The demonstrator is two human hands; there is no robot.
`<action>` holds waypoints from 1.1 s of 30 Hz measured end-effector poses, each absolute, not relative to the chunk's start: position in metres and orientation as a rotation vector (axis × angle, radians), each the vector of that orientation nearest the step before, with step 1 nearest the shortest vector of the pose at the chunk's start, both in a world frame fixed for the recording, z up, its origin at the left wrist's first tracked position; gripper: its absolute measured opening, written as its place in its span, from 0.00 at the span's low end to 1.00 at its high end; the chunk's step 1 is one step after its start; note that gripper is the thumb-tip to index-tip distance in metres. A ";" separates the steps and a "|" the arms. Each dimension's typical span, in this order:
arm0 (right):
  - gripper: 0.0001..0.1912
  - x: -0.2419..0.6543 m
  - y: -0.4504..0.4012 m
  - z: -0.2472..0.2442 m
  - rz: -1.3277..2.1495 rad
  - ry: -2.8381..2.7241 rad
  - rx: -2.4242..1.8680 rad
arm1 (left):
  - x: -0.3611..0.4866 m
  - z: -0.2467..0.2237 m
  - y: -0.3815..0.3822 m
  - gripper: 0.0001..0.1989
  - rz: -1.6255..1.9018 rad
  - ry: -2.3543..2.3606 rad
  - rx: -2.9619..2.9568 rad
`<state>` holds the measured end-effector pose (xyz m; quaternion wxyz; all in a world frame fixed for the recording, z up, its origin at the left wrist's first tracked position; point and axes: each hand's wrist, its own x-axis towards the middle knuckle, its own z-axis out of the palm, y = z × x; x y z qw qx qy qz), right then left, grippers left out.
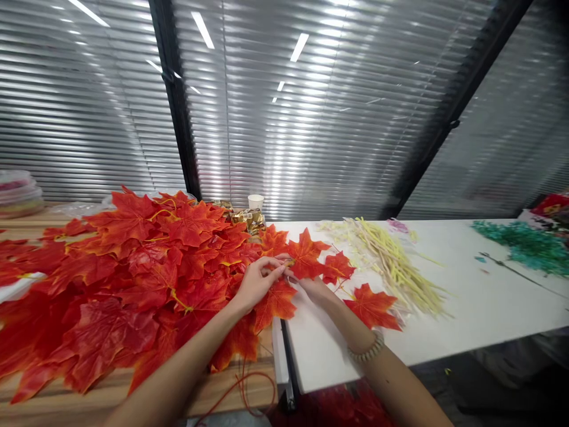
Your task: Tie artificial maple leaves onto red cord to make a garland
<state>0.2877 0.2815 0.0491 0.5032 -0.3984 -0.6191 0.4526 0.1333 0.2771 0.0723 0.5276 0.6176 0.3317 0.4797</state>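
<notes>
My left hand (261,281) has its thumb and fingers pinched together at the base of a red-orange artificial maple leaf (306,255). Close against it, my right hand (311,286) reaches under that leaf, its fingertips mostly hidden. The leaf stem between the hands is too small to make out clearly. Several more red leaves surround the hands: one (276,303) lies just below my left hand, and another (372,307) rests to the right of my right wrist. A large heap of red leaves (146,267) covers the area to the left.
A wooden table (231,391) meets a white table (471,296). Pale yellow stems (400,267) lie at right, beyond them teal foliage (520,243). A paper cup (255,202) and gold wrappers (249,220) stand behind. Red cord (242,385) trails at the front.
</notes>
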 end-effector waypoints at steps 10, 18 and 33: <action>0.17 0.279 0.286 0.062 1.187 -1.456 -0.913 | 0.133 0.071 0.279 0.10 1.205 0.900 1.327; 0.18 0.281 0.291 0.057 1.364 -1.437 -0.940 | 0.131 0.068 0.285 0.11 1.302 0.869 1.330; 0.13 0.282 0.291 0.058 1.244 -1.436 -0.946 | 0.126 0.068 0.292 0.17 1.416 0.818 0.877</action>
